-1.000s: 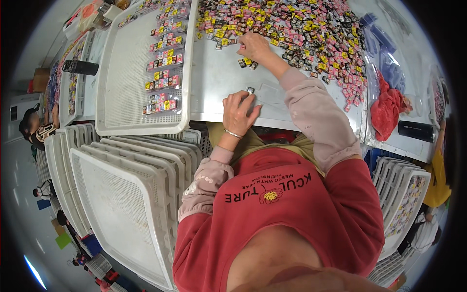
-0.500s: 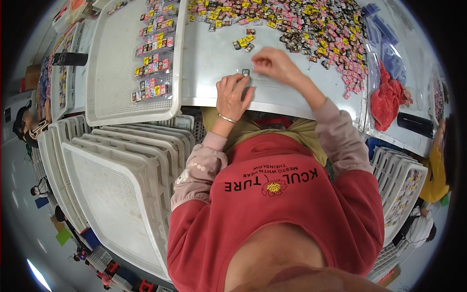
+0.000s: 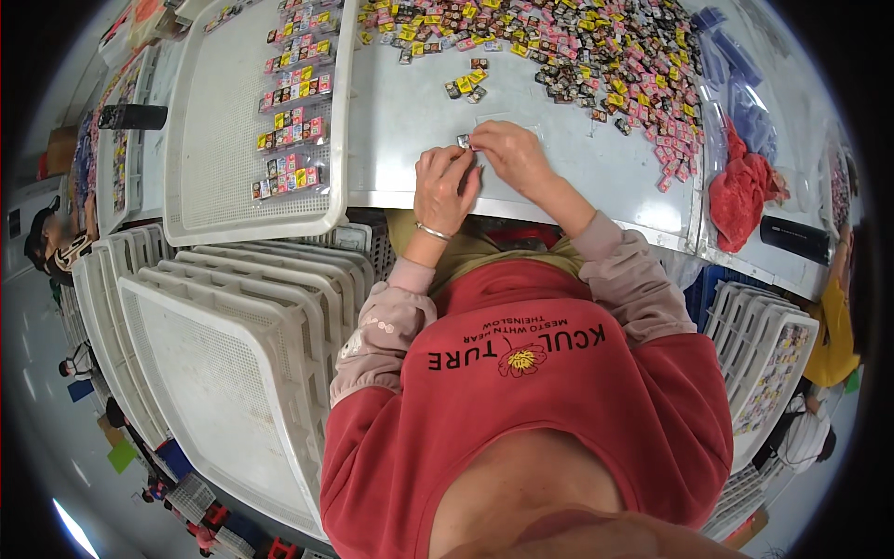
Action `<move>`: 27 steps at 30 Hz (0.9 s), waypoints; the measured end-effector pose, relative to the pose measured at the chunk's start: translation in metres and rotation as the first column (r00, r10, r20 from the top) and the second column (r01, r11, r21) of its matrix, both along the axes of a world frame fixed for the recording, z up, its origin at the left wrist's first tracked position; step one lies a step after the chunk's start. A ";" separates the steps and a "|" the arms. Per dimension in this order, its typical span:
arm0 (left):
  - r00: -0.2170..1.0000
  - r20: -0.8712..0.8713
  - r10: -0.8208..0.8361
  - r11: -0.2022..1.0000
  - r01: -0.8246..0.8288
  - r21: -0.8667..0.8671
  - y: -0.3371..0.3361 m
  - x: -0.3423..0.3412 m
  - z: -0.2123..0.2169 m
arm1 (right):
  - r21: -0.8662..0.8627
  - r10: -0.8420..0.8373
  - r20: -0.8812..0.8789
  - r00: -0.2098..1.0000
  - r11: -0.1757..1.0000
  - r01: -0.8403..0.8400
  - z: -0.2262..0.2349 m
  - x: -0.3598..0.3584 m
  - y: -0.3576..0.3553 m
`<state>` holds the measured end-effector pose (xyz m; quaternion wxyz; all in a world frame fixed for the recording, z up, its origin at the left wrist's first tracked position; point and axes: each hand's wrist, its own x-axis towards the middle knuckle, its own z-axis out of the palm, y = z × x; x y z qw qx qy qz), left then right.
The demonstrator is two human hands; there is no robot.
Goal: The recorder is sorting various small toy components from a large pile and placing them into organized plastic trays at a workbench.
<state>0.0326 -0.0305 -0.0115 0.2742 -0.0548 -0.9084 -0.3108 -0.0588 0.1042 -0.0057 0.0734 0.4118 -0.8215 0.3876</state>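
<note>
My left hand [image 3: 445, 191] rests at the near edge of the metal table, a bracelet on its wrist. Its fingertips are closed at a small dark-and-white block [image 3: 464, 141]. Against that same block my right hand [image 3: 514, 158] brings a pinch of thumb and fingers; a speck of pink shows between the two hands, but the fingers partly hide it. A faint clear plastic piece [image 3: 528, 125] lies just beyond my right hand. Further off sits a little cluster of yellow and black blocks [image 3: 467, 84].
A broad heap of pink, black and yellow blocks [image 3: 596, 56] covers the table's far side. At left, a white tray [image 3: 214, 140] holds clear packs of blocks [image 3: 287, 177]. Stacked white trays [image 3: 214, 373] stand below it. A red cloth [image 3: 740, 200] lies at right.
My right hand has come down and nearer, from above the table to the block at my left fingertips. The block has tilted and shifted slightly left. My left hand has barely moved.
</note>
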 end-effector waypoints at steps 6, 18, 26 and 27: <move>1.000 -0.008 0.011 1.000 -0.011 -0.019 0.000 0.003 0.003 | -0.076 -0.014 0.343 0.939 0.996 0.043 0.019 -0.043 0.008; 0.998 -0.018 0.052 0.993 -0.050 0.102 0.001 0.002 0.004 | 0.394 0.111 -0.053 0.992 0.916 -0.081 0.004 -0.121 -0.012; 0.999 0.020 -0.026 0.999 0.027 -0.043 0.002 -0.004 0.016 | 0.072 -0.074 0.452 0.889 0.996 0.046 0.015 -0.052 0.023; 0.998 0.018 -0.066 0.995 0.067 -0.069 0.003 -0.009 0.016 | 0.135 -0.092 0.363 0.927 0.990 0.046 0.007 -0.041 0.019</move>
